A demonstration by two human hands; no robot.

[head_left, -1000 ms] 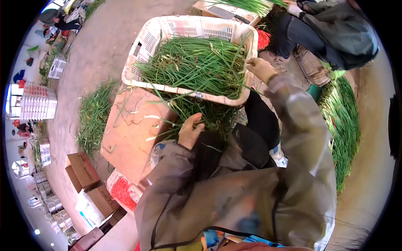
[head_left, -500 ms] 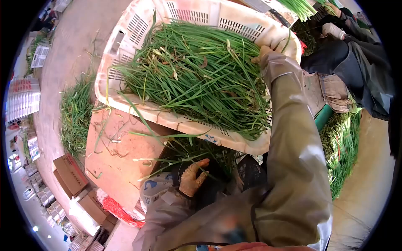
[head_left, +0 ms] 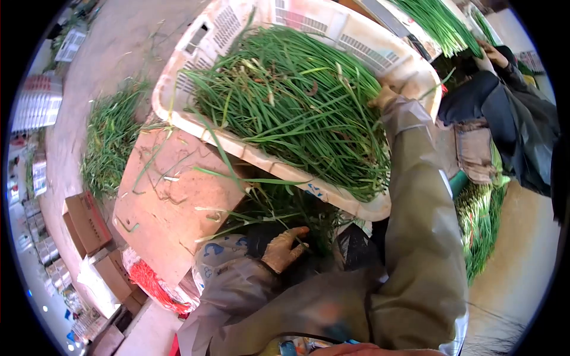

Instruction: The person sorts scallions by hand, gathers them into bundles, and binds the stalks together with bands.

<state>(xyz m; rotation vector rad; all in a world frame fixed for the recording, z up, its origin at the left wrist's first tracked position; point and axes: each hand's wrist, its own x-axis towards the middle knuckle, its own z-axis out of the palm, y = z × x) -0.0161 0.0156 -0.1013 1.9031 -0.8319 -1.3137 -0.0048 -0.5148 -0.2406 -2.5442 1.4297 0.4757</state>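
Note:
A white plastic crate (head_left: 237, 139) with slotted walls holds a heap of loose garlic chives (head_left: 291, 113). My right hand (head_left: 386, 97), gloved, reaches into its right end. Its fingers curl at the ends of the chives there; the long sleeve and the wrist partly hide them. Below the crate's near edge, my left hand (head_left: 284, 249), in a soiled glove, is held low over my lap. Its thumb and forefinger are apart, with nothing visibly held. Loose green leaves (head_left: 279, 204) lie just beyond it, in the shadow under the crate.
A stained board (head_left: 172, 196) supports the crate's left side. Red string (head_left: 155, 286) lies below it. Chives (head_left: 113, 136) are piled on the floor at left, near cardboard boxes (head_left: 89, 222). At right sits a co-worker (head_left: 510, 118) by bundled chives (head_left: 433, 24); another bundle (head_left: 481, 231) stands nearer.
The view has shifted, so the crate appears slightly farther right and tilted. Both my hands keep nearly the same places. The co-worker's hand now shows beside the bundled chives.

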